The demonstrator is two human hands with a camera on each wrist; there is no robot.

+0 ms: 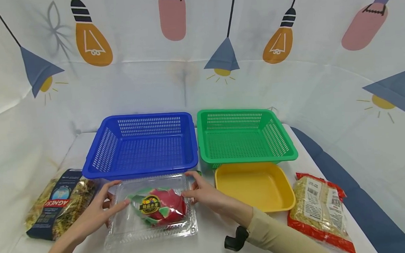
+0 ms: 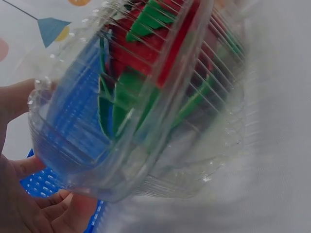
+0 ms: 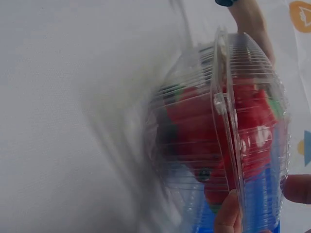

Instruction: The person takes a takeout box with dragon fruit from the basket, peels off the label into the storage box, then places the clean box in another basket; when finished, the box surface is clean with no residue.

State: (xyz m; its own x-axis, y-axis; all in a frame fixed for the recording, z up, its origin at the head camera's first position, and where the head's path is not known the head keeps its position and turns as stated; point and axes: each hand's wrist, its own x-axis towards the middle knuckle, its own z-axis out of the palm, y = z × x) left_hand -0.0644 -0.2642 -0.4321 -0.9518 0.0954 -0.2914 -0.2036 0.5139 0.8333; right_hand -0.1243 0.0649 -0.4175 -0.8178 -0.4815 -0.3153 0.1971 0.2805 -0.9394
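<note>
A clear plastic clamshell box (image 1: 125, 231) with a round label on its lid lies in front of the blue basket. Inside it is a red dragon fruit (image 1: 172, 208) with green scales. My left hand (image 1: 95, 212) grips the box's left side, thumb over the lid. The right hand (image 1: 206, 193) pinches the opposite side near the back corner. In the left wrist view, the fingers (image 2: 34, 165) of the left hand show beside the box's end. The right wrist view has the closed box (image 3: 218, 121) between both hands. Whether its base touches the table is unclear.
Behind stand a blue basket (image 1: 139, 173) and a green basket (image 1: 250, 158). A yellow tray (image 1: 258, 207) is right of the box. A pasta bag (image 1: 59, 204) lies at the left, and a red-edged clear food bag (image 1: 318, 208) at the right.
</note>
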